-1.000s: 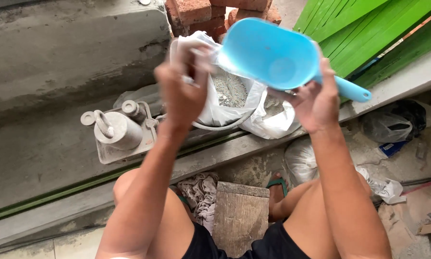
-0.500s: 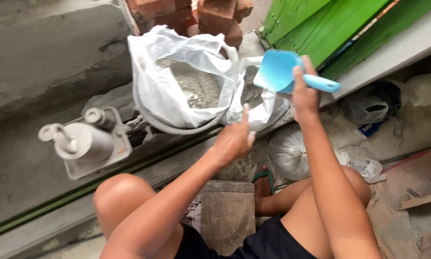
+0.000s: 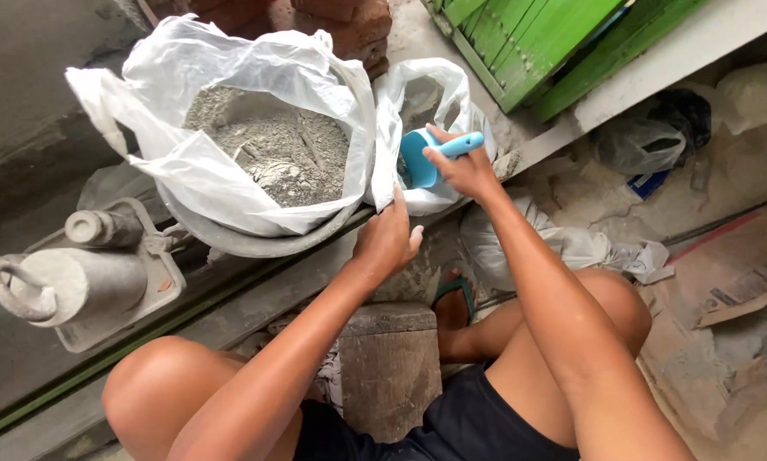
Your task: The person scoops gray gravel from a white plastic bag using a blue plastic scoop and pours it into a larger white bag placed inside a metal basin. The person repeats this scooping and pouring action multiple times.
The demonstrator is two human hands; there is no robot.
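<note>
- The blue scoop point(image 3: 424, 157) sits tilted inside the small white bag point(image 3: 418, 102), its bowl low in the bag and its handle poking out toward the right.
- The right hand point(image 3: 462, 171) is closed round the scoop's handle, thumb along the top.
- The left hand point(image 3: 388, 239) is open and empty, fingers loosely spread; its fingertips touch the near edge of the small bag, at the gap between the two bags.
- The hands are apart, the left nearer, the right just beyond it.
- Left of the small bag and touching it, a big white bag point(image 3: 230, 128) stands open, full of grey powder point(image 3: 285, 149), and rests in a round grey basin point(image 3: 255, 243).
- Further left lies a dusty metal weight point(image 3: 68, 282) with a ring handle, on a grey tray.
- Far right stand green boards point(image 3: 554, 43); bricks point(image 3: 341, 21) lie behind the bags.
- Near the person's knees stands a wooden block point(image 3: 392, 358), with a green sandal point(image 3: 456, 294) just right of it.
</note>
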